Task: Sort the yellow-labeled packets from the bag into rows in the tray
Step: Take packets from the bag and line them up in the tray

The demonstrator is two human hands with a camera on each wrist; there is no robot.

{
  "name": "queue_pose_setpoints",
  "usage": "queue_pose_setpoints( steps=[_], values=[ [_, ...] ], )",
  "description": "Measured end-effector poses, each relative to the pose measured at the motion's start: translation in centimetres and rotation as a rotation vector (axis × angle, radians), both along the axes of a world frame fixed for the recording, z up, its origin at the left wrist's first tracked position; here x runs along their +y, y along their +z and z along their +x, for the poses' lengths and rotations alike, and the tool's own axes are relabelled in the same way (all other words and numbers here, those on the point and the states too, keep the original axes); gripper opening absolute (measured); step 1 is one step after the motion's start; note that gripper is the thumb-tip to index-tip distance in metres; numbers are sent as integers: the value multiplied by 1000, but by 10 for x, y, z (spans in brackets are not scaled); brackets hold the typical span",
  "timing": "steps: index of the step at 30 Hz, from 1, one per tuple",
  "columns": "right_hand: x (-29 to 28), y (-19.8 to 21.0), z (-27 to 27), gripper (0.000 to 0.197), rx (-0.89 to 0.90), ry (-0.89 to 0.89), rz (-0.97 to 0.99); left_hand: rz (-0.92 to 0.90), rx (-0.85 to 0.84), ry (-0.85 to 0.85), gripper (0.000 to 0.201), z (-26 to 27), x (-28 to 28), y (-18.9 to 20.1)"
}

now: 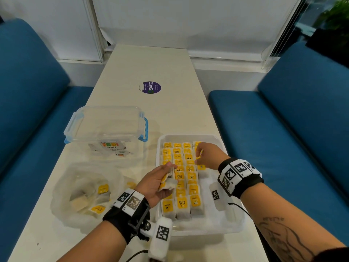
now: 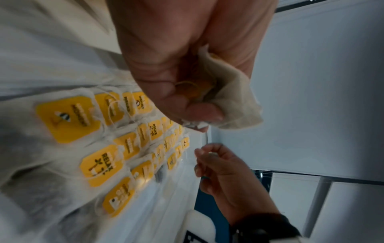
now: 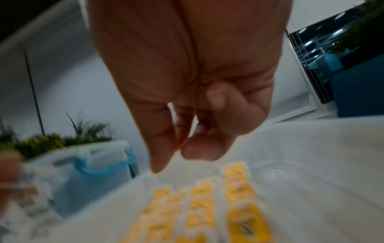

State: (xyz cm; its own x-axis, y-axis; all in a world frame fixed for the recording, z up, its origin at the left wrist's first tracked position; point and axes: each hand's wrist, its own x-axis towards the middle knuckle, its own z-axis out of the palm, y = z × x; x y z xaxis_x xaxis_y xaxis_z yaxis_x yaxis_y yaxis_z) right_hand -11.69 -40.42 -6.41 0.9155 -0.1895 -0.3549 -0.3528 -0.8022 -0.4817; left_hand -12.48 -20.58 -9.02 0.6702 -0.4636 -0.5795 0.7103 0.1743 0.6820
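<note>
A white tray [image 1: 207,231] lies on the table, with yellow-labelled packets [image 1: 189,178] standing in it in three full rows and a partial row at the far right. My left hand [image 1: 160,179] hovers over the tray's left edge and grips a small bunch of packets [image 2: 234,93]. My right hand [image 1: 207,156] hangs over the tray's far right part with its fingers curled. A yellow sliver shows at its fingertips in the head view. The blurred right wrist view shows nothing between thumb and forefinger [image 3: 162,157]. A clear plastic bag [image 1: 75,178] to the left holds more packets.
A clear lidded box with blue latches [image 1: 107,127] stands behind the bag. A purple round sticker [image 1: 150,87] is on the white table farther back. Blue benches [image 1: 283,140] run along both sides of the table.
</note>
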Motion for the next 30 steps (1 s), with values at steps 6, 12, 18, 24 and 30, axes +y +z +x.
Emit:
queue_pose_setpoints(
  steps=[6,12,18,24,30],
  values=[
    [46,38,-32,32,25,85,336,-138,36,59,11,-2,-8,10],
    [58,30,-49,32,7,-4,389,-153,3,67,15,-9,-11,10],
    [55,28,-57,31,-5,-30,431,-168,52,107,14,-17,-10,7],
    [50,32,-63,22,-22,-26,499,-79,78,205,6,-16,-2,5],
    [43,31,-64,15,-74,-168,654,-123,220,264,5,-11,5,1]
  ],
)
